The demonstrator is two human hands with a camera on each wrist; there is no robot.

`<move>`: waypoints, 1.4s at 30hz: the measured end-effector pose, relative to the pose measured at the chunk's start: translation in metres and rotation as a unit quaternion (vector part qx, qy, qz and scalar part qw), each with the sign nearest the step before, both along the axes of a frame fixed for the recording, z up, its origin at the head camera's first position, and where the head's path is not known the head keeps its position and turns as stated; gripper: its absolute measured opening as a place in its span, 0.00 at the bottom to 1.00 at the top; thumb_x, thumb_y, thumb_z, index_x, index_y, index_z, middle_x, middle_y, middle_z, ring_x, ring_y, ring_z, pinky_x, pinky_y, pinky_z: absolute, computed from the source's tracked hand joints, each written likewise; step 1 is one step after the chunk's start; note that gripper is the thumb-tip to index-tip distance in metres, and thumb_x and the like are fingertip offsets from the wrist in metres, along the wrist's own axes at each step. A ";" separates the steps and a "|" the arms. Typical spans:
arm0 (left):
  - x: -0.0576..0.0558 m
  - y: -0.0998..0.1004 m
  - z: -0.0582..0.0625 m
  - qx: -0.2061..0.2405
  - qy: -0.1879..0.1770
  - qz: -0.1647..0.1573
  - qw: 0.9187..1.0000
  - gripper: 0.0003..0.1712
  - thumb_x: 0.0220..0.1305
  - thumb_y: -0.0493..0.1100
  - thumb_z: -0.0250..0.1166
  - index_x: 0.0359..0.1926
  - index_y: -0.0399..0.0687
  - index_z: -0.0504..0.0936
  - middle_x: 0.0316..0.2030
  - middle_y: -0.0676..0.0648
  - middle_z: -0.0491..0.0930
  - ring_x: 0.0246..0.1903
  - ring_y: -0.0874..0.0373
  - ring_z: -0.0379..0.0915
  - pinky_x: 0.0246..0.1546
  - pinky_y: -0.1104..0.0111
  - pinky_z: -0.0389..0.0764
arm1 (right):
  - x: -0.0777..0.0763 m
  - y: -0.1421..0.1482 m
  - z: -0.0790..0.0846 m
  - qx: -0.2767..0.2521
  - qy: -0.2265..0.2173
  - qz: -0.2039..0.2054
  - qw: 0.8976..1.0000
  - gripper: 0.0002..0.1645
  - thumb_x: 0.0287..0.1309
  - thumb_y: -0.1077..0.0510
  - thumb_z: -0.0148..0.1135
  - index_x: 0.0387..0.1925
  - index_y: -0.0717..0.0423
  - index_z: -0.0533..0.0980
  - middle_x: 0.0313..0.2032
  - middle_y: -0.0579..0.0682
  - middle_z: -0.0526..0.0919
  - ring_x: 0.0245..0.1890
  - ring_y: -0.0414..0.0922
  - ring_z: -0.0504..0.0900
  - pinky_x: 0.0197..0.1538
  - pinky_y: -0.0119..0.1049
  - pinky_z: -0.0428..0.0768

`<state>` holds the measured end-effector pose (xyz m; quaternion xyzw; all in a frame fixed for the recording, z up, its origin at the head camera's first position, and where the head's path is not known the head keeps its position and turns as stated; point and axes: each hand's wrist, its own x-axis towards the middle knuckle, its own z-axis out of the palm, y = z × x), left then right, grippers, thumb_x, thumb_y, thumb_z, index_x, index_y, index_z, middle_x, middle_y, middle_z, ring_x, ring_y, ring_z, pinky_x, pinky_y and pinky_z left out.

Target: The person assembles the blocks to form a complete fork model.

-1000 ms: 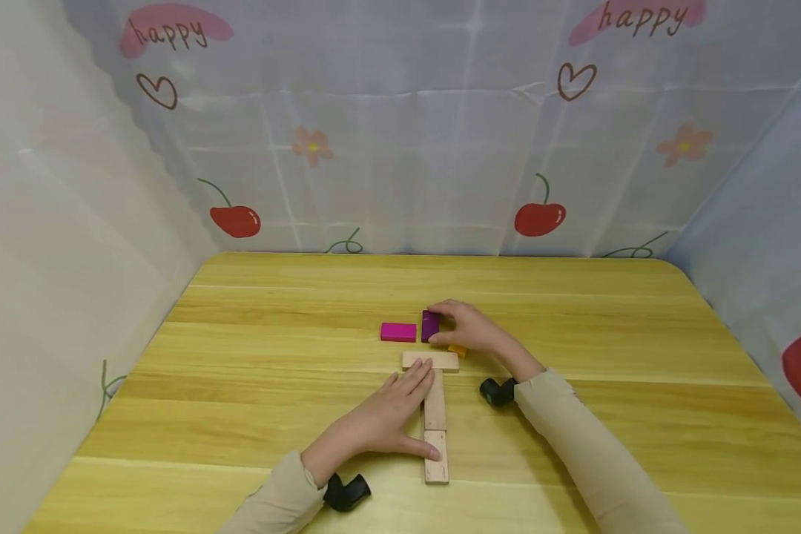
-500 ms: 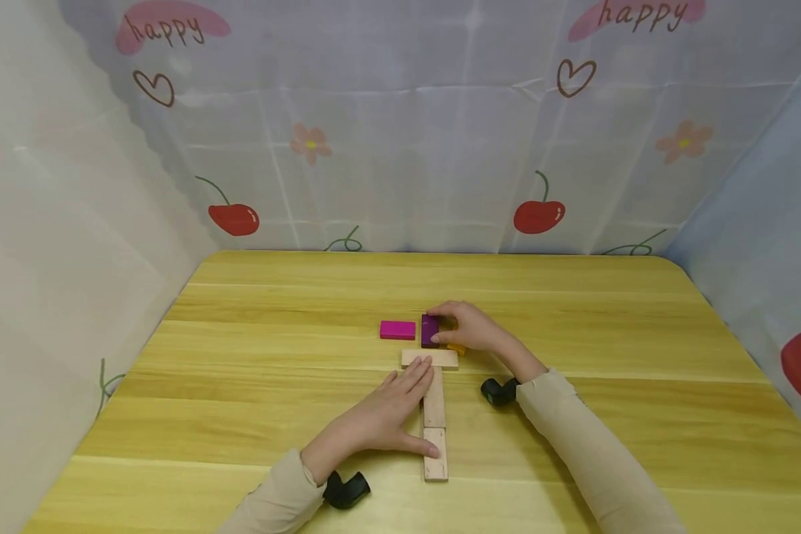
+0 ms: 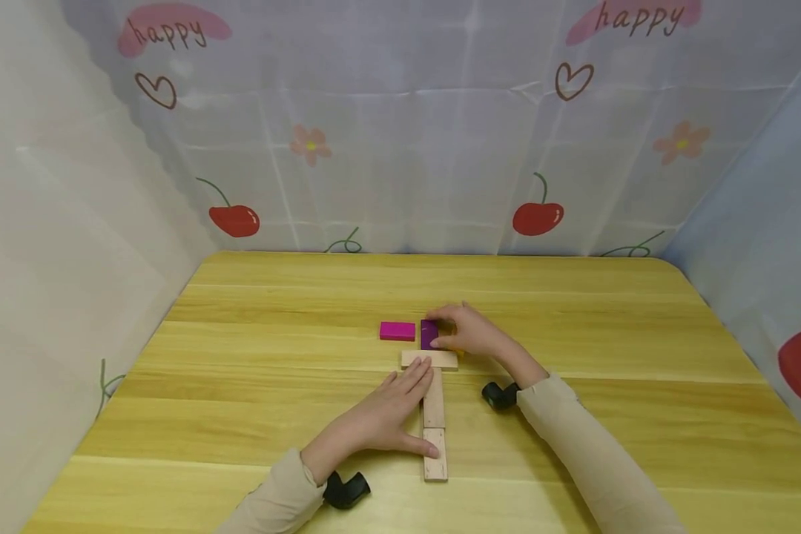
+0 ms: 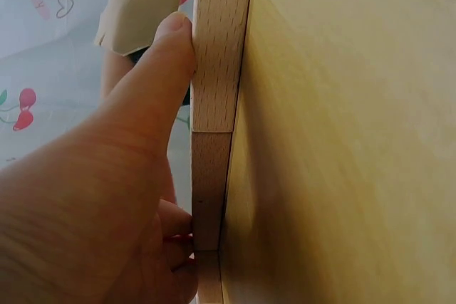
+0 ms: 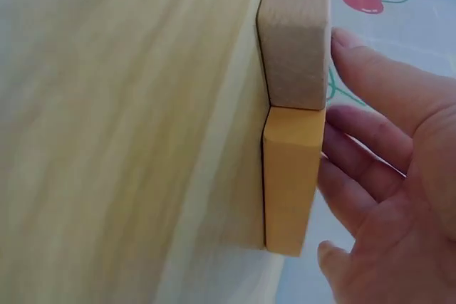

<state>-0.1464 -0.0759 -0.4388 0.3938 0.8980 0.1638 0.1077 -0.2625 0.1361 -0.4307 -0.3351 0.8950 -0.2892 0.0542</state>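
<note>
In the head view, a purple block (image 3: 428, 334) lies against the far side of a plain wooden crosswise block (image 3: 446, 361). My right hand (image 3: 475, 332) holds the purple block, thumb at its near end and fingertips at its far end. Two more plain blocks (image 3: 434, 404) run end to end toward me, forming a T with the crosswise one. Over them rests my left hand (image 3: 387, 414), fingers extended to the crosswise block and thumb on the nearest block (image 3: 435, 469). A yellow block (image 5: 292, 183) touches the crosswise block, mostly hidden under my right hand in the head view.
A magenta block (image 3: 397, 331) lies just left of the purple one, apart from it. The wooden table (image 3: 274, 311) ends at a printed curtain (image 3: 400, 170) behind. Black devices (image 3: 347, 491) sit at both wrists.
The purple block has slid toward me with my right hand, until it meets the crosswise block. My right hand now covers more of the yellow block. The left hand stays put.
</note>
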 end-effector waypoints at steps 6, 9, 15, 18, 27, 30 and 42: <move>0.000 0.003 -0.004 -0.005 0.001 -0.004 1.000 0.66 0.48 0.76 0.57 0.72 0.36 0.42 0.72 0.42 0.35 0.69 0.52 0.28 0.65 0.52 0.43 | 0.041 0.014 0.012 -0.027 0.038 -0.022 0.999 0.32 0.57 0.56 0.65 0.60 0.66 0.68 0.59 0.61 0.69 0.62 0.58 0.63 0.63 0.58 0.55; -0.001 0.002 -0.004 -0.009 0.005 0.002 1.000 0.67 0.48 0.77 0.56 0.72 0.37 0.41 0.72 0.42 0.34 0.69 0.52 0.28 0.65 0.52 0.43 | 0.071 0.018 0.016 -0.032 0.037 -0.011 0.999 0.33 0.57 0.56 0.65 0.62 0.64 0.68 0.60 0.59 0.69 0.61 0.57 0.66 0.60 0.54 0.63; -0.002 0.000 -0.003 -0.009 0.000 0.009 1.000 0.67 0.48 0.78 0.54 0.72 0.38 0.39 0.72 0.43 0.34 0.69 0.53 0.26 0.65 0.52 0.42 | 0.116 0.014 0.007 0.001 -0.033 0.048 0.998 0.42 0.59 0.45 0.61 0.69 0.59 0.58 0.69 0.54 0.56 0.67 0.51 0.55 0.64 0.50 0.58; -0.002 -0.001 -0.001 -0.001 -0.007 0.010 1.000 0.67 0.48 0.78 0.54 0.72 0.38 0.39 0.72 0.43 0.33 0.69 0.53 0.25 0.65 0.52 0.41 | 0.127 0.011 0.003 0.001 -0.054 0.052 0.997 0.46 0.59 0.42 0.60 0.71 0.56 0.53 0.71 0.51 0.49 0.68 0.47 0.50 0.65 0.48 0.55; -0.001 0.000 -0.002 -0.003 -0.003 0.009 1.000 0.66 0.48 0.77 0.54 0.72 0.38 0.39 0.72 0.43 0.33 0.69 0.54 0.25 0.65 0.51 0.43 | 0.139 0.009 -0.002 0.019 -0.051 0.052 0.997 0.49 0.58 0.38 0.57 0.71 0.59 0.51 0.72 0.50 0.42 0.69 0.45 0.46 0.64 0.45 0.58; -0.001 0.000 -0.001 -0.004 0.000 0.011 1.000 0.66 0.48 0.77 0.54 0.72 0.38 0.40 0.72 0.43 0.34 0.69 0.54 0.26 0.65 0.51 0.43 | 0.140 0.009 -0.002 0.027 -0.049 0.048 0.997 0.49 0.58 0.37 0.57 0.71 0.59 0.52 0.72 0.49 0.42 0.69 0.45 0.47 0.64 0.45 0.59; -0.024 -0.018 0.009 0.081 0.019 0.053 0.995 0.56 0.58 0.63 0.61 0.72 0.36 0.44 0.71 0.41 0.40 0.69 0.50 0.33 0.65 0.49 0.42 | 0.141 0.007 0.000 0.048 -0.059 0.034 0.996 0.47 0.59 0.40 0.59 0.71 0.57 0.54 0.71 0.50 0.46 0.67 0.48 0.53 0.63 0.45 0.61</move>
